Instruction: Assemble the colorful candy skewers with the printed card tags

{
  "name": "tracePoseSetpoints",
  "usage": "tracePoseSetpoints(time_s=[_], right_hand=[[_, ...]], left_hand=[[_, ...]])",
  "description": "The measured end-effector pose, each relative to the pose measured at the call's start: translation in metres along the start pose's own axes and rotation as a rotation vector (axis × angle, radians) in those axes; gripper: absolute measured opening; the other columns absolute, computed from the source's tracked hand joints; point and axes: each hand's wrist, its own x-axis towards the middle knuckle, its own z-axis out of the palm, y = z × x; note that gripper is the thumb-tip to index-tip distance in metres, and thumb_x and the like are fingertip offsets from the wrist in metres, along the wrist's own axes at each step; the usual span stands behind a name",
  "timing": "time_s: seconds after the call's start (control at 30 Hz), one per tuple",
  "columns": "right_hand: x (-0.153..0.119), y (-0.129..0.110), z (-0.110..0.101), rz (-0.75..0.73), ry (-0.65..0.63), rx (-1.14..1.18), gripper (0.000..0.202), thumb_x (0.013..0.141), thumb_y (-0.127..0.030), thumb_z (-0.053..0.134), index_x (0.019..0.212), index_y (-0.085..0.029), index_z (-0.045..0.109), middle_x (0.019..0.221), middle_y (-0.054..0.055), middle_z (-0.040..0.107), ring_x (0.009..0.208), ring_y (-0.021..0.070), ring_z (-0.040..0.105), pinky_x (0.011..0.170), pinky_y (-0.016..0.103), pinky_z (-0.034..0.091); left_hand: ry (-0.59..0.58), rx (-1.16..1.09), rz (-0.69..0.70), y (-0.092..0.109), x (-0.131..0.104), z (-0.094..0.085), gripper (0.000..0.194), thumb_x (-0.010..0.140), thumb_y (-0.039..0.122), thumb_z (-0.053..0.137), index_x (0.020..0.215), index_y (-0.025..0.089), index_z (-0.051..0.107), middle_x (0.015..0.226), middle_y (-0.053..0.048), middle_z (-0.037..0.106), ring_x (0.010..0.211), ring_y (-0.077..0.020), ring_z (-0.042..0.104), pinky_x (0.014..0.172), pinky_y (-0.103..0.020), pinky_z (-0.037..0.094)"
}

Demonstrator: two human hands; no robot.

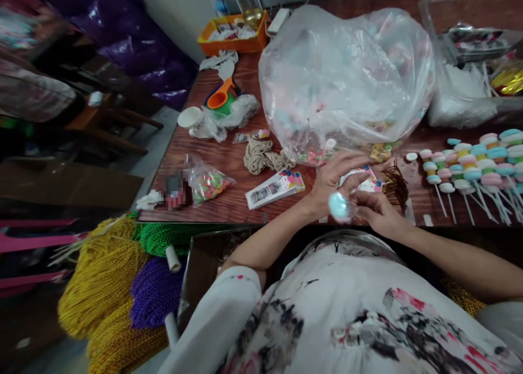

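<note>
Just over the table's front edge, my left hand (329, 182) and my right hand (378, 210) meet around a marshmallow stick (339, 206). Its round pale blue end faces me, glossy and blurred, as if under clear film. The fingers of my left hand curve over it, partly spread. My right hand is closed in a pinch at its right side; the exact grip is hidden. Beyond my fingers lies a printed card (370, 182) with coloured dots. A bundle of thin brown ties (394, 186) sits just right of it.
Several marshmallow sticks (474, 161) lie in rows at right. A large clear bag (347, 74) fills the back, beside a clear plastic bin (461, 99). Left are printed packets (274, 189), a bag of small candies (208, 183) and an orange tray (232, 44). Cord bundles (102, 265) stand below.
</note>
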Motion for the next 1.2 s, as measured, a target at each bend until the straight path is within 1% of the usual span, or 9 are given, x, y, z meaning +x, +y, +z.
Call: tracePoseSetpoints(time_s=[0.17,0.33,0.43,0.53,0.7,0.83,0.97,1.07,1.2], right_hand=[[0.017,0.02,-0.011,-0.447,0.356,-0.423,0.009,0.082,-0.016,0.049,0.078,-0.021,0.055,0.069,0.001,0.057,0.065,0.015,0.051,0.065,0.03,0.039],[0.025,0.028,-0.005,-0.771,0.342,-0.693,0.013,0.082,-0.011,0.046,0.085,-0.021,0.055,0.071,0.005,0.059,0.066,0.0176,0.051,0.066,0.033,0.039],[0.024,0.03,0.006,-0.665,0.23,-0.58,0.01,0.079,-0.013,0.049,0.078,-0.021,0.055,0.067,0.004,0.058,0.063,0.0167,0.049,0.064,0.032,0.038],[0.019,0.026,0.023,-0.196,0.067,-0.134,0.006,0.078,-0.021,0.053,0.072,-0.021,0.055,0.062,0.0,0.054,0.059,0.0135,0.046,0.058,0.028,0.036],[0.001,0.012,0.072,0.523,-0.374,0.644,0.022,0.074,-0.04,0.054,0.066,-0.02,0.05,0.045,-0.007,0.038,0.037,0.0069,0.026,0.038,0.022,0.022],[-0.01,0.01,0.085,0.424,-0.451,0.555,0.028,0.082,-0.041,0.056,0.09,-0.015,0.062,0.062,0.0,0.062,0.043,0.0079,0.045,0.041,0.02,0.031],[-0.016,0.029,0.058,-0.048,-0.137,-0.034,0.025,0.085,-0.025,0.058,0.108,-0.018,0.065,0.088,0.007,0.07,0.074,0.0131,0.061,0.067,0.026,0.047],[-0.021,0.041,0.045,-0.164,0.006,-0.148,0.015,0.089,-0.018,0.052,0.091,-0.018,0.067,0.075,0.003,0.068,0.067,0.0121,0.062,0.063,0.024,0.048],[-0.027,0.038,0.033,-0.294,0.314,-0.243,0.014,0.087,-0.015,0.054,0.091,-0.02,0.067,0.067,0.001,0.066,0.057,0.0119,0.061,0.055,0.024,0.048]], left_hand=[[-0.204,-0.401,-0.322,0.015,-0.012,-0.006,0.063,0.082,0.062,0.059,0.127,0.019,0.056,0.124,-0.015,0.059,0.116,-0.0234,0.056,0.095,-0.038,0.046],[-0.329,-0.525,-0.513,0.015,-0.038,-0.018,0.045,0.076,0.054,0.069,0.088,0.011,0.067,0.084,-0.006,0.066,0.077,-0.0131,0.061,0.076,-0.027,0.048],[-0.201,-0.115,-0.307,0.013,-0.051,-0.028,0.027,0.082,0.039,0.065,0.082,0.012,0.065,0.079,-0.004,0.063,0.073,-0.0117,0.058,0.071,-0.025,0.045],[-0.197,0.452,-0.088,0.021,-0.063,-0.034,0.02,0.088,0.025,0.052,0.076,0.013,0.062,0.075,-0.005,0.061,0.072,-0.0138,0.057,0.07,-0.027,0.044],[-0.518,0.951,-0.084,0.07,-0.087,-0.05,0.021,0.088,0.019,0.044,0.081,0.016,0.063,0.077,-0.007,0.063,0.076,-0.0189,0.06,0.07,-0.032,0.045],[-0.855,1.011,-0.54,0.091,-0.124,-0.09,0.02,0.079,0.016,0.049,0.088,0.017,0.067,0.086,-0.009,0.069,0.081,-0.0233,0.066,0.072,-0.034,0.047],[-0.891,1.257,-1.017,0.08,-0.159,-0.122,0.023,0.08,0.013,0.047,0.088,0.01,0.069,0.088,-0.017,0.07,0.086,-0.0314,0.068,0.07,-0.038,0.048],[-0.761,1.149,-0.815,0.064,-0.144,-0.101,0.025,0.089,0.027,0.048,0.095,0.012,0.067,0.098,-0.015,0.068,0.095,-0.0293,0.066,0.076,-0.037,0.049],[-0.509,1.026,-0.318,0.034,-0.066,-0.024,0.027,0.095,0.029,0.041,0.098,0.013,0.064,0.103,-0.014,0.065,0.1,-0.0248,0.059,0.087,-0.037,0.046]])
